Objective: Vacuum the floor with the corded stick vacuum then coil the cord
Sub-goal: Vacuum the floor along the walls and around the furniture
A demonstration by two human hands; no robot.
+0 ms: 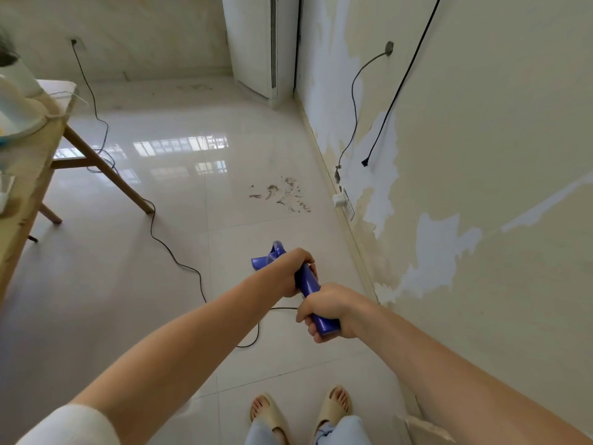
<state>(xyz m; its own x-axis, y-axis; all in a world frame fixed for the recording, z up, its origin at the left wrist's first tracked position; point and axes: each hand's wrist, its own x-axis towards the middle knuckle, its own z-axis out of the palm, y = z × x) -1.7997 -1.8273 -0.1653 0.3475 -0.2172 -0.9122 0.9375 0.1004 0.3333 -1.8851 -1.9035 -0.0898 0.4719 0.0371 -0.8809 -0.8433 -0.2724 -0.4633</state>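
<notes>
Both my hands hold the blue stick vacuum [309, 282] in front of me. My left hand [295, 268] grips the handle higher up; my right hand [324, 311] grips its near end. The blue floor head [268, 256] rests on the white tiles beyond my left hand. A patch of brown dirt [282, 195] lies on the floor further ahead, near the right wall. The vacuum's black cord [160, 242] trails left across the floor, past the table leg, up to a wall socket [74, 42] at the back.
A wooden table [29, 162] with bowls stands at the left, its legs angled onto the floor. The peeling wall [481, 155] runs along the right with a white power strip [340, 199] and hanging black cables. A white standing unit [260, 43] fills the far corner. My sandalled feet [301, 409] are below.
</notes>
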